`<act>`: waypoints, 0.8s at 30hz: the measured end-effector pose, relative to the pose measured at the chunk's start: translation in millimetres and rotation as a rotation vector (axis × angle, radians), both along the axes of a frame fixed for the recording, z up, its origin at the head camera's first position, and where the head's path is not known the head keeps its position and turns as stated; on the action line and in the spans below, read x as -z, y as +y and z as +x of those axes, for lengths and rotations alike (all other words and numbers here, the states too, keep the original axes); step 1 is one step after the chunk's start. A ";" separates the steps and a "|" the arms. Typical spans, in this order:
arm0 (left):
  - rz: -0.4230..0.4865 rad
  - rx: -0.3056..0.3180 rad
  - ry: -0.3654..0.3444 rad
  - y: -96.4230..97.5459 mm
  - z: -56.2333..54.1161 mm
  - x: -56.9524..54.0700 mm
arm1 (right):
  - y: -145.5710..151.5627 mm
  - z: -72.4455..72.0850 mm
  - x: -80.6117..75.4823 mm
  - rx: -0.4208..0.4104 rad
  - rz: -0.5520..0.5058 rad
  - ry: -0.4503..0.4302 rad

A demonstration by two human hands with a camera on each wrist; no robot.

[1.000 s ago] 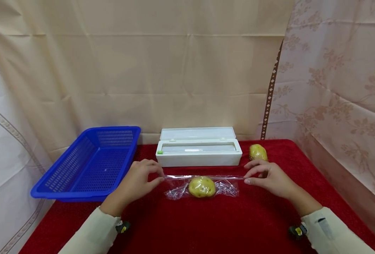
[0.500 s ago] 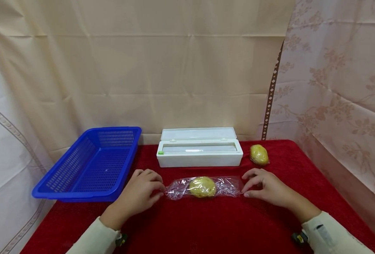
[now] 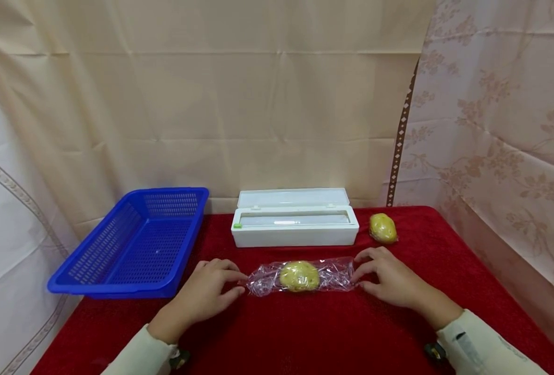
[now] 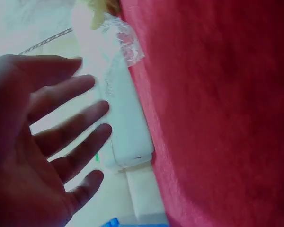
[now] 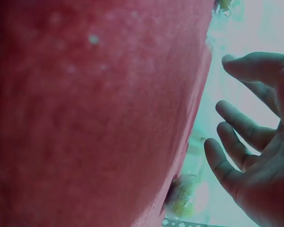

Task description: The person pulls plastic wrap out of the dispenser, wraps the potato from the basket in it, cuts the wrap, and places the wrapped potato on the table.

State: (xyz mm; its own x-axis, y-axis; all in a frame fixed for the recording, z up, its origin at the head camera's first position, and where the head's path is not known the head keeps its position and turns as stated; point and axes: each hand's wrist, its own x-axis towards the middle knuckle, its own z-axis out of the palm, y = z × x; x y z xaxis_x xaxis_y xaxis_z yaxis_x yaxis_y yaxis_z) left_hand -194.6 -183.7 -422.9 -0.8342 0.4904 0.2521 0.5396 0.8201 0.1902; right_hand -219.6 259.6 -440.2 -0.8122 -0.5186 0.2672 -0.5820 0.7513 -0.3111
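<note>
A potato (image 3: pixel 299 276) lies in the middle of the red cloth, wrapped in clear cling film (image 3: pixel 335 273) that sticks out flat and crinkled on both sides. My left hand (image 3: pixel 209 291) is at the film's left end, its fingertips touching or very close to it. At the right end is my right hand (image 3: pixel 391 278), fingertips by the film's edge. Spread, loosely bent fingers (image 4: pixel 78 120) with nothing pinched show in the left wrist view. In the right wrist view, the thumb (image 5: pixel 255 66) stands apart from the other fingers, nothing between them.
Behind the potato stands a white cling film dispenser (image 3: pixel 295 237) with its lid raised. Another film-wrapped potato (image 3: pixel 382 228) lies right of it. A blue plastic basket (image 3: pixel 117 287) sits at the left. Curtains (image 3: pixel 277 104) hang behind the table.
Both hands have brought the film's taut far edge down over the potato and let it go. The right hand has since shifted slightly left toward the film's end.
</note>
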 end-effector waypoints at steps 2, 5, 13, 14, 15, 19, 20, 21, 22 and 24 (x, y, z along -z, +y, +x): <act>0.107 -0.027 -0.047 0.6 -0.1 -2.7 | 0.0 0.1 -1.9 0.014 -0.059 -0.004; 0.176 -0.052 -0.077 5.7 -3.3 -6.5 | -3.4 -2.2 -7.0 0.033 -0.175 0.016; 0.106 -0.020 -0.264 35.4 -24.5 6.3 | -41.2 -21.8 -12.6 -0.044 -0.123 -0.161; 0.095 -0.011 -0.270 38.3 -27.0 8.6 | -46.0 -24.5 -12.2 -0.065 -0.110 -0.204; 0.088 -0.001 -0.269 40.8 -29.1 10.4 | -49.8 -27.1 -11.6 -0.079 -0.099 -0.244; 0.042 0.018 -0.233 44.6 -34.3 13.8 | -56.4 -32.9 -10.4 -0.089 -0.079 -0.337; 0.037 0.017 -0.226 44.2 -35.1 13.9 | -56.1 -33.6 -10.4 -0.088 -0.079 -0.347; 0.037 0.018 -0.220 43.5 -35.7 13.8 | -55.3 -34.1 -10.4 -0.086 -0.075 -0.346; 0.038 0.016 -0.215 42.5 -36.2 13.5 | -54.3 -34.7 -10.3 -0.082 -0.076 -0.344; 0.044 0.012 -0.207 39.9 -37.2 12.6 | -52.3 -35.6 -10.2 -0.088 -0.084 -0.341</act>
State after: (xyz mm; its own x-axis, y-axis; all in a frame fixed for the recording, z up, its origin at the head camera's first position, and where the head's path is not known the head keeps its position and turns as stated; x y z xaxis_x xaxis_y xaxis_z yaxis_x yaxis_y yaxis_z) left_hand -231.7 -143.8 -435.5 -0.8646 0.4928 0.0977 0.4950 0.8022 0.3338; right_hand -255.2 207.3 -429.9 -0.8150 -0.5785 0.0333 -0.4958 0.6664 -0.5568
